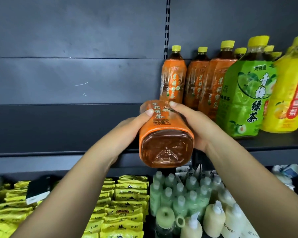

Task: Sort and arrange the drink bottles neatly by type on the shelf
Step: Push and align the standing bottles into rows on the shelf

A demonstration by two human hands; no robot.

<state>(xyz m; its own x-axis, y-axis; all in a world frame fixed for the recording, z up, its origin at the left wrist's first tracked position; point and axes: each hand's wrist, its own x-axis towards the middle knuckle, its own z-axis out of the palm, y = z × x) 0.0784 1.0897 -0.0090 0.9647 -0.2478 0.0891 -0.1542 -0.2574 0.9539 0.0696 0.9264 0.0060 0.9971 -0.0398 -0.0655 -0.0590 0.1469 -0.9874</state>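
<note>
Overhead, both hands' fingers (175,104) clasp an orange bottle (163,134) before the dark shelf (272,143).

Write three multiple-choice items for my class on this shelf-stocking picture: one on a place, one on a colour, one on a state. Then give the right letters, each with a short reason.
1. Where do the orange-labelled tea bottles stand on the shelf?
A. To the left of the green-labelled bottle
B. To the right of the yellow-labelled bottle
C. On the lower shelf among the packets

2. What colour are the caps of the standing drink bottles?
A. Red
B. Yellow
C. White

3. How is the held bottle carried?
A. Upright in one hand
B. Tipped, base towards the camera, in both hands
C. Lying on the shelf, untouched

Answers:
1 A: the orange row sits left of the green-labelled bottle, with the yellow-labelled bottle further right.
2 B: every visible cap is yellow.
3 B: the left hand and right hand grip its sides and its clear base faces us.
</note>
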